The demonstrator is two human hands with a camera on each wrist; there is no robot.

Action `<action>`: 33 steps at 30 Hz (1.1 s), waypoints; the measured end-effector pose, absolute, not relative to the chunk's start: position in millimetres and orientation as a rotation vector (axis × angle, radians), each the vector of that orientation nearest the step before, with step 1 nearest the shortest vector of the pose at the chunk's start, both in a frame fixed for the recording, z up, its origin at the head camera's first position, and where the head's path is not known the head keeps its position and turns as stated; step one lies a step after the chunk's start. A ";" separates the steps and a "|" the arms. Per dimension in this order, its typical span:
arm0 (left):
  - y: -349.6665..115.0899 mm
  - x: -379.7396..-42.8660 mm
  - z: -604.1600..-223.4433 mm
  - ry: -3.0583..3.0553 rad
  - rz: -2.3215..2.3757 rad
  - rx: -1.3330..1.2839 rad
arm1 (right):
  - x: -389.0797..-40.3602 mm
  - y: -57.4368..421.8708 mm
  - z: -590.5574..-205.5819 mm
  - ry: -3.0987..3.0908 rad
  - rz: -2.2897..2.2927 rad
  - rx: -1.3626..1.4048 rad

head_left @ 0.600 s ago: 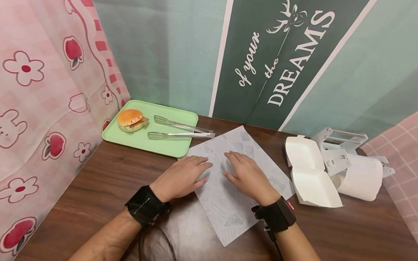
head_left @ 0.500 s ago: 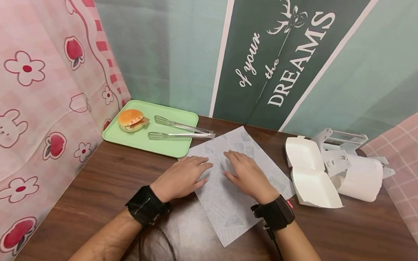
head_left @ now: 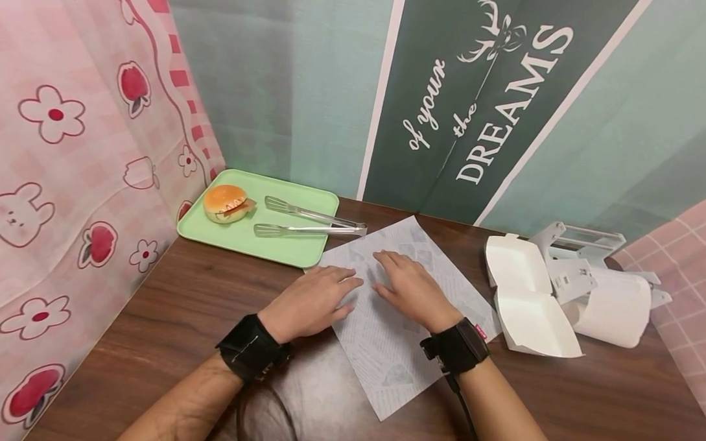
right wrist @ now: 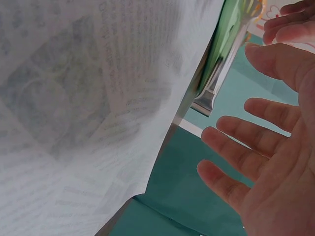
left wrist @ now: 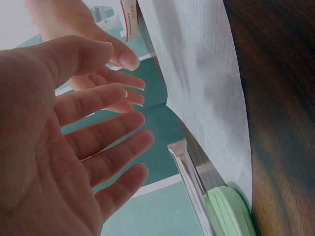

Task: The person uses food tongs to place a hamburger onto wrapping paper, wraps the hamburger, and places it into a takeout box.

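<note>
A sheet of newsprint-patterned paper (head_left: pixel 377 351) lies turned cornerwise on the brown table. Over its left edge hovers my left hand (head_left: pixel 312 300), fingers spread and relaxed, holding nothing. My right hand (head_left: pixel 415 293) is above the sheet's middle, also loosely extended, with nothing in it. Both wrist views show a gap between the palms and the paper (left wrist: pixel 206 78). Behind the left hand is a green tray (head_left: pixel 241 244) bearing a burger (head_left: pixel 225 203) and metal tongs (head_left: pixel 306 230), whose joined end sticks out over the tray's right rim.
On the right stands an open white takeaway box (head_left: pixel 536 324), close beside the sheet's right corner. Past it are a paper roll (head_left: pixel 615 307) and a grey-white holder (head_left: pixel 569 277). A pink curtain (head_left: pixel 98 172) borders the left, a green printed backdrop (head_left: pixel 334 103) the rear.
The head view has shifted slightly, so the whole scene sits a little lower and to the right. My right hand has moved slightly left relative to the paper; the left stays nearly still.
</note>
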State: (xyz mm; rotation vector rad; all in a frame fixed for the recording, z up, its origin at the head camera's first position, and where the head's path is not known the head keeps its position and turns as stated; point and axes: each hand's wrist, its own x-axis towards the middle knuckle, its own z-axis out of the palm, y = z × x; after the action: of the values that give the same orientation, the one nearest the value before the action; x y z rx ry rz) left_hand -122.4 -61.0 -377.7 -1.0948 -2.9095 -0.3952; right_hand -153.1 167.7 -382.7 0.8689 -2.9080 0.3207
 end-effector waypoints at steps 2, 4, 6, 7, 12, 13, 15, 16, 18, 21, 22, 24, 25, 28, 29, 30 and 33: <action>-60.7 -121.8 -377.2 -2.915 -0.407 -1.086 | -155.8 166.6 -382.6 -2.913 0.326 0.870; -60.8 -121.3 -376.7 -2.915 -0.409 -1.080 | -158.4 165.5 -382.6 -2.917 0.325 0.872; -61.1 -121.3 -376.5 -2.920 -0.411 -1.075 | -160.8 164.3 -382.2 -2.921 0.321 0.873; -61.2 -121.3 -376.2 -2.925 -0.411 -1.073 | -162.1 163.7 -382.1 -2.924 0.318 0.874; -62.1 -122.1 -375.6 -2.936 -0.414 -1.068 | -168.7 161.1 -380.4 -2.922 0.297 0.878; -62.4 -122.3 -375.5 -2.934 -0.409 -1.069 | -170.1 160.6 -380.1 -2.924 0.297 0.876; -63.0 -122.7 -375.7 -2.926 -0.400 -1.075 | -172.9 159.6 -379.1 -2.923 0.295 0.877; -63.3 -122.9 -375.9 -2.923 -0.396 -1.078 | -174.2 159.2 -378.7 -2.924 0.292 0.878; -63.7 -123.2 -376.1 -2.920 -0.392 -1.084 | -177.0 158.0 -377.9 -2.934 0.292 0.875; -64.7 -123.8 -376.8 -2.929 -0.395 -1.083 | -182.4 155.2 -377.6 -2.941 0.287 0.879; -64.8 -123.8 -376.7 -2.932 -0.396 -1.081 | -184.2 154.1 -377.7 -2.942 0.287 0.879; -64.9 -123.8 -376.4 -2.939 -0.397 -1.077 | -187.6 152.0 -378.4 -2.937 0.289 0.885; -64.9 -123.7 -376.4 -2.944 -0.394 -1.075 | -189.2 151.0 -379.0 -2.933 0.292 0.890; -64.7 -123.2 -376.0 -2.952 -0.383 -1.075 | -193.6 148.0 -381.6 -2.931 0.293 0.897; -64.6 -123.0 -376.0 -2.955 -0.380 -1.075 | -195.1 147.1 -382.7 -2.931 0.290 0.899; -64.6 -122.8 -375.9 -2.957 -0.376 -1.076 | -196.6 146.4 -383.7 -2.930 0.289 0.899; -64.3 -122.4 -375.1 -2.949 -0.355 -1.082 | -201.1 143.7 -386.4 -2.926 0.294 0.900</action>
State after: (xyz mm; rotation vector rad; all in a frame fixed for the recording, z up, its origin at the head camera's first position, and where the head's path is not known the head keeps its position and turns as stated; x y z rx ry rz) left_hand -122.4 -64.3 -375.1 -1.0815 -2.9486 -0.3545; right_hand -201.1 143.7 -386.4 0.9004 -2.9263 0.2937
